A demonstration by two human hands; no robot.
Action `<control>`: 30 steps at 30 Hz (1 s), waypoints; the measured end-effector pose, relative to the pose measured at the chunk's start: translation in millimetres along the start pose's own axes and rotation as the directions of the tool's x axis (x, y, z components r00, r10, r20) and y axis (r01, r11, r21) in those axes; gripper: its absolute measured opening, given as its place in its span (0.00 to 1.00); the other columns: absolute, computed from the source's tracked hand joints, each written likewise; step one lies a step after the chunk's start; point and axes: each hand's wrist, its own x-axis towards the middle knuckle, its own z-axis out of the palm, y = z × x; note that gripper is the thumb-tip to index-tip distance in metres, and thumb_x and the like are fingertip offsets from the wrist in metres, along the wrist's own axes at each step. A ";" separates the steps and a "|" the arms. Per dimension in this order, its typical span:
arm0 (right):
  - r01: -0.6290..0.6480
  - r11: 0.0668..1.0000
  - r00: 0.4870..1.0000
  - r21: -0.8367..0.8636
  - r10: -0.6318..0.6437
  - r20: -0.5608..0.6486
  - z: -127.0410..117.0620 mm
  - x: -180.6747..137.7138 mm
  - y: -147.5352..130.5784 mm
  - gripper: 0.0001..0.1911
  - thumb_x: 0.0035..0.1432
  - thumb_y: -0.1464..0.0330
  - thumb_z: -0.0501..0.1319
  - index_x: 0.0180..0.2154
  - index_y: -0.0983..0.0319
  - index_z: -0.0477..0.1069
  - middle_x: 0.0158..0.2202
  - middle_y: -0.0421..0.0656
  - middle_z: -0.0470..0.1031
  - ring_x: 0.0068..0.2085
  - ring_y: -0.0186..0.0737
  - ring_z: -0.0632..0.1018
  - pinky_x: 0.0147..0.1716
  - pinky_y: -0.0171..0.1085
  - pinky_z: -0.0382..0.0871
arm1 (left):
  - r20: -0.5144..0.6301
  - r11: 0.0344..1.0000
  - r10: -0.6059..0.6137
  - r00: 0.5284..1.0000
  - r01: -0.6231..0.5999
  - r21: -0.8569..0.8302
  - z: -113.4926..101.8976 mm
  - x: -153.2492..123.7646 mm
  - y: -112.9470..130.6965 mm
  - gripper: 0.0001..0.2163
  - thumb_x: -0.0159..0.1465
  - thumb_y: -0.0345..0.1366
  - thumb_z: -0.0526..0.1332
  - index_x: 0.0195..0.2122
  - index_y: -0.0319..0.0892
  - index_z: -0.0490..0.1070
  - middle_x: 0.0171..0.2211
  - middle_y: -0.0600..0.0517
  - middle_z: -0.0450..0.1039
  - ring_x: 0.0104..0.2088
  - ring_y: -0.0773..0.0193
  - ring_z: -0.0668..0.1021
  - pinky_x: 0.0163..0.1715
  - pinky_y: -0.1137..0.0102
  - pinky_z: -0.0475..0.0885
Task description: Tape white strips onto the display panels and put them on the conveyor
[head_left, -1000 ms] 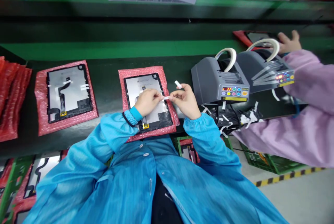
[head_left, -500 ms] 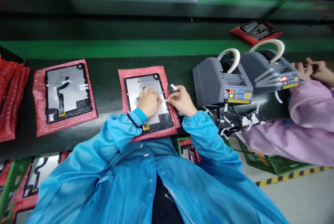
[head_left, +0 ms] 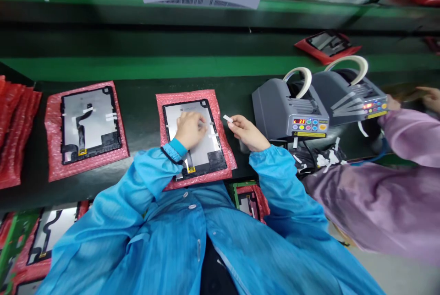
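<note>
A tablet screen panel [head_left: 210,165] with a silver back and black border lies on a pink bubble-wrap bag [head_left: 222,108] in front of me. Over the middle of the panel is my left hand [head_left: 191,130]; its bent fingers are smeared by motion, so I cannot see whether they pinch anything. Off the panel's right side, my right hand [head_left: 250,133] is closed, with a short white tape strip [head_left: 227,118] between thumb and forefinger. Small white tape pieces [head_left: 212,135] show on the panel's right edge. Part of the panel's flat cable is hidden under my left hand.
Another panel [head_left: 98,123] lies on bubble wrap at left, beside stacked red bags [head_left: 19,130]. Two grey tape dispensers [head_left: 288,111] stand at right, with tape scraps [head_left: 323,160] below. A co-worker's purple sleeve [head_left: 371,194] reaches in. Crates with panels sit below the table edge.
My left hand has moved left, away from the panel's right edge. My right hand has drawn back slightly to the right, still with a tape strip. The co-worker's arm has shifted.
</note>
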 end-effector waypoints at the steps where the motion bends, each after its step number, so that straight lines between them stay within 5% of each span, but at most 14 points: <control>1: 0.040 0.999 0.999 -0.016 -0.039 0.034 -0.4 -3.1 -5.3 0.21 0.49 0.50 0.64 0.33 0.60 0.64 0.23 0.33 0.63 0.24 0.30 0.64 0.24 0.31 0.58 | 0.003 0.999 0.027 1.000 -0.027 -0.042 -3.2 2.0 -1.2 0.04 0.60 0.36 0.61 0.35 0.42 0.72 0.34 0.49 0.71 0.42 0.54 0.70 0.45 0.58 0.63; 9: 0.227 0.941 0.962 -0.250 -0.177 0.206 9.5 -9.7 -28.6 0.19 0.57 0.50 0.58 0.32 0.61 0.69 0.29 0.39 0.71 0.33 0.37 0.71 0.37 0.37 0.66 | 0.086 0.971 0.196 0.977 -0.181 -0.157 -12.7 5.8 0.8 0.07 0.62 0.38 0.60 0.30 0.41 0.72 0.32 0.51 0.72 0.41 0.59 0.71 0.45 0.62 0.63; 15: 0.118 0.961 0.993 -0.249 -0.118 0.014 6.0 -1.6 -16.2 0.18 0.53 0.53 0.62 0.34 0.62 0.72 0.31 0.42 0.74 0.33 0.38 0.73 0.36 0.38 0.67 | 0.038 0.959 0.096 0.995 -0.082 -0.272 -2.4 5.4 -9.2 0.08 0.60 0.37 0.60 0.26 0.41 0.71 0.26 0.53 0.71 0.33 0.63 0.71 0.37 0.66 0.66; 19: 0.128 0.968 0.992 -0.215 -0.125 0.028 10.7 2.8 -14.7 0.15 0.52 0.56 0.64 0.29 0.62 0.70 0.28 0.40 0.72 0.31 0.36 0.71 0.35 0.36 0.66 | 0.031 0.949 0.067 0.997 -0.054 -0.311 0.9 4.2 -9.8 0.09 0.61 0.38 0.60 0.26 0.41 0.71 0.24 0.53 0.71 0.32 0.62 0.72 0.35 0.67 0.66; 24: 0.170 0.918 0.985 -0.359 -0.167 0.039 17.9 11.1 -9.4 0.05 0.54 0.68 0.60 0.26 0.60 0.67 0.27 0.39 0.70 0.32 0.37 0.71 0.39 0.38 0.65 | 0.083 0.993 -0.037 0.996 0.046 -0.106 -0.2 2.5 -0.6 0.08 0.61 0.37 0.61 0.26 0.40 0.73 0.29 0.49 0.74 0.40 0.55 0.73 0.42 0.59 0.65; 30: 0.181 0.826 0.979 -0.535 -0.201 0.020 20.7 19.5 3.0 0.06 0.53 0.73 0.60 0.25 0.60 0.65 0.28 0.41 0.68 0.34 0.40 0.70 0.43 0.41 0.64 | 0.083 0.998 -0.037 0.996 0.032 0.060 5.5 -0.4 5.7 0.09 0.63 0.36 0.58 0.27 0.40 0.73 0.37 0.44 0.76 0.46 0.47 0.70 0.45 0.52 0.62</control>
